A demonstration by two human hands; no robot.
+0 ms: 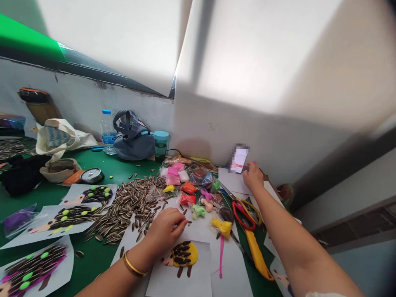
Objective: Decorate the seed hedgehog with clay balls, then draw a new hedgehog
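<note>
My left hand (pixel 168 229), with a gold bangle on its wrist, is pinched shut on a sunflower seed (pixel 189 222) just above a white card. On that card a hedgehog picture (pixel 185 254) has a yellow clay body with dark seeds pressed on it. My right hand (pixel 253 178) reaches to a phone (pixel 240 159) leaning upright against the wall; its fingers are at the phone's right edge, and whether they grip it is unclear. A large pile of sunflower seeds (pixel 133 198) lies left of my left hand.
Bags of coloured clay (pixel 188 188) lie mid-table. Red-handled scissors (pixel 243 215), a yellow-handled tool (pixel 258 255) and a pink stick (pixel 222 258) are at the right. Finished-looking hedgehog cards (pixel 66 218) lie left. Behind stand a bottle (pixel 108 134), a blue bag (pixel 133 142) and a cup (pixel 161 144).
</note>
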